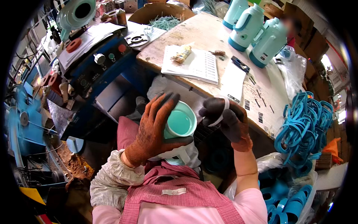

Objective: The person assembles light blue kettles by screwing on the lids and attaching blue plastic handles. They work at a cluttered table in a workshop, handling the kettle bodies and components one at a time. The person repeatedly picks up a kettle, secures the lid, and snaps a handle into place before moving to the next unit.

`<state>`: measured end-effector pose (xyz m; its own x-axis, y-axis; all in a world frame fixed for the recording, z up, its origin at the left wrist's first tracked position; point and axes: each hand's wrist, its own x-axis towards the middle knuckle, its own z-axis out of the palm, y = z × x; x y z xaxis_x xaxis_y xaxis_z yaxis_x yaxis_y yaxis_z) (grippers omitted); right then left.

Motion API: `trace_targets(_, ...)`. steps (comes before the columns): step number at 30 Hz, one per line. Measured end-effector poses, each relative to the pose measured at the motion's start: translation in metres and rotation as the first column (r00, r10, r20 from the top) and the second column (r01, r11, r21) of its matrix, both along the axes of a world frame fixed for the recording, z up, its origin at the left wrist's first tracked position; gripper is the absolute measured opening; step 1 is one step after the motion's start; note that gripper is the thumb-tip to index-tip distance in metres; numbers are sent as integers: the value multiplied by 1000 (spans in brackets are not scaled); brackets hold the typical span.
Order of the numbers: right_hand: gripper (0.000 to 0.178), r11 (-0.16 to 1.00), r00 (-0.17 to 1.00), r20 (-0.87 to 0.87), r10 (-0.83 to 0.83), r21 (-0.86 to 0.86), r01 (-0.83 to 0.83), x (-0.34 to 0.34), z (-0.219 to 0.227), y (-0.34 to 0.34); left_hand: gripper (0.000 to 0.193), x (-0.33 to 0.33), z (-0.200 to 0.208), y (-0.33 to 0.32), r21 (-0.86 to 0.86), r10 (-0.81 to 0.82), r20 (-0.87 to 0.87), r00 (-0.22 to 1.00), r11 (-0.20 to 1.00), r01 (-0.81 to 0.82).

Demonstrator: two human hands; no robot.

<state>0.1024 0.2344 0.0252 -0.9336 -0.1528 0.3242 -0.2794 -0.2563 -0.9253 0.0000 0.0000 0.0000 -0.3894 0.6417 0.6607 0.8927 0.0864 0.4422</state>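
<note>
A mint-green cup-shaped vessel (181, 120) is gripped by the gloved left hand (152, 125), its fingers curled over the far left side and its thumb laid along the near side. By the gloved right hand (233, 121) a thin white ring (226, 106) is pinched between thumb and fingers. The vessel is held over the lap, near side of the table (209, 30), with its mouth turned up; the ring is held just to its right, apart from it. Below the left hand a pale looped part (182, 155) is seen, but whether it is joined to the vessel cannot be told.

On the table, an open notebook (203, 69) is topped by a wrapped bundle (182, 55), and mint-green flasks (246, 31) are stood at the far right. Blue straps (304, 125) are heaped at the right, above blue rings (294, 205) gathered at the near right. At the left, a control panel (100, 63) is seen.
</note>
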Motion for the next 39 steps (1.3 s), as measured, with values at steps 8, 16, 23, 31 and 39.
trace_targets(8,28,342,939,-345,-17,880,330,0,23,-64,111,15,-13,-3,85,-97,189,977,993,83)
trace_targets(16,24,83,956,-244,166,969,233,-2,13,-76,105,24,-18,-11,115,-98,130,987,990,83)
trace_targets(23,21,70,947,99,305,990,-126,-6,30,-54,84,27,-11,-10,-70,-131,0,991,989,131)
trace_targets(31,34,841,980,156,122,509,-186,-103,3,88,51,-52,38,-16,-112,-470,117,875,869,481)
trace_targets(39,52,-577,719,-431,-545,815,51,-317,-129,282,32,-127,77,-40,8,-155,4,988,988,155)
